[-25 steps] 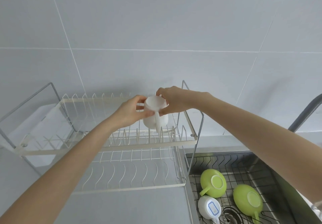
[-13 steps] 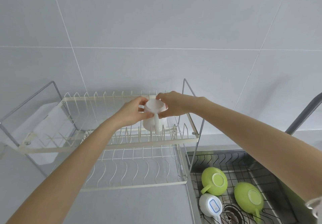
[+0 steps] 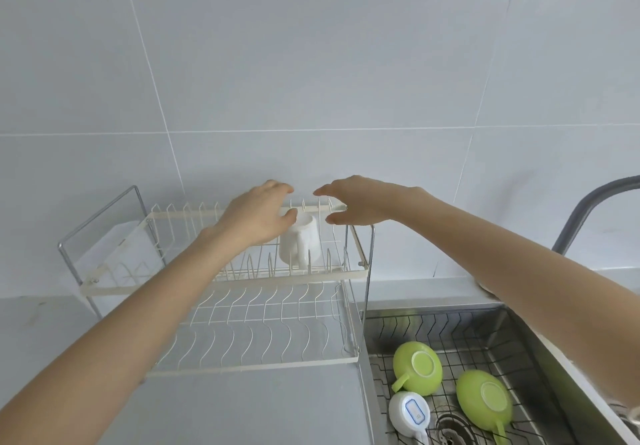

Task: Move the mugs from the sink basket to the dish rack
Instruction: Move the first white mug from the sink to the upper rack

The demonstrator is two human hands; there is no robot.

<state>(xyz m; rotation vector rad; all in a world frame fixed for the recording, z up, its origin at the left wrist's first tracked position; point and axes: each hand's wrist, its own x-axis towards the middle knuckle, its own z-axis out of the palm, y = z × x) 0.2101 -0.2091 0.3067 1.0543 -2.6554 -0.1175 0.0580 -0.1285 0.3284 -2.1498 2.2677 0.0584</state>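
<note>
A white mug (image 3: pixel 300 241) stands upside down on the upper tier of the cream wire dish rack (image 3: pixel 225 279), near its right end. My left hand (image 3: pixel 258 214) hovers just left of and above it, fingers relaxed, the thumb close to the mug's base. My right hand (image 3: pixel 356 202) is spread above the mug's right side, apart from it. Down in the sink basket (image 3: pixel 485 337) lie two green mugs (image 3: pixel 417 368) (image 3: pixel 484 400) upside down and a white mug with a blue label (image 3: pixel 409 413).
The rack's lower tier (image 3: pixel 263 337) holds nothing. A white drip tray (image 3: pixel 114 254) sits at the rack's left. A grey tap (image 3: pixel 585 209) curves over the sink at right. The drain (image 3: pixel 452 430) is between the mugs. Grey counter lies in front.
Both hands held the white mug above the upper tier; it now stands on the rack and both hands have let go and lifted off it.
</note>
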